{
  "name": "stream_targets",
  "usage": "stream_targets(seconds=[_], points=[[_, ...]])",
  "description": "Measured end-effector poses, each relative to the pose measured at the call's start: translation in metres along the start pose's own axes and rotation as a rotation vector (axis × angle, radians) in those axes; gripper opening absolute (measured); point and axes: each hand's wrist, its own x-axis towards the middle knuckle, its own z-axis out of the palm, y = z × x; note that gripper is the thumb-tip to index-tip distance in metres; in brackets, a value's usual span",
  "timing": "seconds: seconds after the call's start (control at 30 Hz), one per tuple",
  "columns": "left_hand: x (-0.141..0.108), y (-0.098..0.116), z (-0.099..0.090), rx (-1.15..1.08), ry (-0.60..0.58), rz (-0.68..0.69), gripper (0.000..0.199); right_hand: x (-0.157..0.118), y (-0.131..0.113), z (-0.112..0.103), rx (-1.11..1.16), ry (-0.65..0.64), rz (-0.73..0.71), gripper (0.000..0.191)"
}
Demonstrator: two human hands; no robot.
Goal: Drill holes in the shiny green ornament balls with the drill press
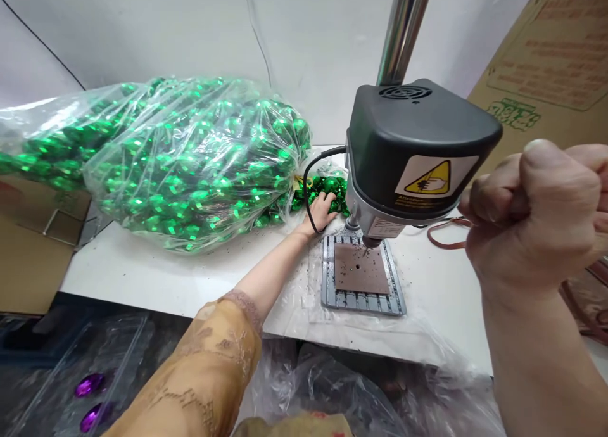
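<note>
My left hand [323,210] reaches forward to the green faceted beads [331,185] behind the drill press, its fingers spread over them. No bead shows lifted in it. On the right, my right hand [534,209] is raised close to the camera, fingers curled in around something I cannot make out, beside the black drill press head [422,133]. Below the drill bit [366,251], a brown square plate [361,278] with a dark hole lies on the slotted metal base [396,301]. Green crumbs are scattered over the plate.
A large clear bag of green beads [199,164] fills the table's left. Cardboard boxes stand at the left [33,253] and right [536,76]. Purple gems [90,384] lie in a clear tray at lower left. A black cable loops beside my left hand; plastic sheeting hangs over the front edge.
</note>
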Motion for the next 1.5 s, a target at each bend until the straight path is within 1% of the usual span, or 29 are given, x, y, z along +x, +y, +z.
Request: stream_targets(seconds=[0.07,0.1,0.13,0.2,0.27,0.33,0.37,0.43,0.5,0.57,0.63,0.7,0.8,0.93,1.03,1.1,1.2,1.3,1.4,1.5], points=[[-0.005,0.0,-0.005,-0.075,0.021,-0.054,0.039,0.0,-0.001,0.001,-0.001,0.0,0.002,0.041],[-0.009,0.0,-0.009,-0.134,0.056,-0.104,0.039,0.0,-0.001,0.001,0.004,-0.001,-0.002,0.041],[-0.014,0.0,-0.015,-0.218,0.115,-0.17,0.04,0.0,0.0,0.001,0.014,0.001,-0.015,0.041],[-0.029,0.002,-0.028,-0.456,0.248,-0.326,0.04,0.0,0.001,0.001,0.03,-0.001,-0.03,0.04],[-0.051,0.008,-0.04,-0.743,0.327,-0.47,0.04,0.0,0.002,0.0,0.034,0.0,-0.031,0.039],[-0.077,0.017,-0.051,-0.978,0.349,-0.569,0.039,0.001,0.003,-0.001,0.035,0.005,-0.034,0.04],[-0.091,0.024,-0.055,-1.054,0.354,-0.605,0.038,0.001,0.004,-0.001,0.039,0.01,-0.034,0.041],[-0.117,0.04,-0.059,-1.123,0.371,-0.647,0.038,0.001,0.004,-0.002,0.056,0.016,-0.04,0.042],[-0.14,0.058,-0.057,-1.094,0.374,-0.634,0.042,0.001,0.004,-0.002,0.066,0.01,-0.03,0.042],[-0.155,0.076,-0.05,-0.99,0.315,-0.568,0.048,0.001,0.004,-0.002,0.069,0.0,-0.024,0.042],[-0.162,0.09,-0.039,-0.85,0.204,-0.485,0.053,0.002,0.005,-0.001,0.085,-0.003,-0.046,0.042],[-0.159,0.097,-0.026,-0.718,0.119,-0.412,0.056,0.003,0.007,-0.002,0.12,-0.01,-0.067,0.042],[-0.147,0.097,-0.009,-0.591,0.073,-0.353,0.056,0.005,0.011,-0.003,0.174,-0.018,-0.051,0.04],[-0.137,0.087,0.005,-0.554,0.025,-0.338,0.054,0.006,0.012,-0.004,0.169,-0.009,-0.019,0.041],[-0.135,0.083,0.008,-0.546,0.003,-0.31,0.052,0.004,0.011,-0.004,0.148,-0.017,-0.032,0.042],[-0.135,0.085,0.008,-0.517,-0.002,-0.281,0.052,0.003,0.011,-0.004,0.124,-0.025,-0.043,0.042],[-0.135,0.092,0.007,-0.43,-0.024,-0.226,0.053,0.002,0.012,-0.005,0.073,-0.03,-0.037,0.044],[-0.137,0.1,0.008,-0.387,-0.073,-0.186,0.053,0.002,0.014,-0.005,0.036,-0.024,-0.044,0.047],[-0.138,0.103,0.01,-0.398,-0.068,-0.206,0.052,0.002,0.014,-0.005,0.047,-0.036,-0.05,0.047],[-0.139,0.101,0.011,-0.381,-0.049,-0.213,0.052,0.003,0.013,-0.005,0.078,-0.041,-0.054,0.045]])
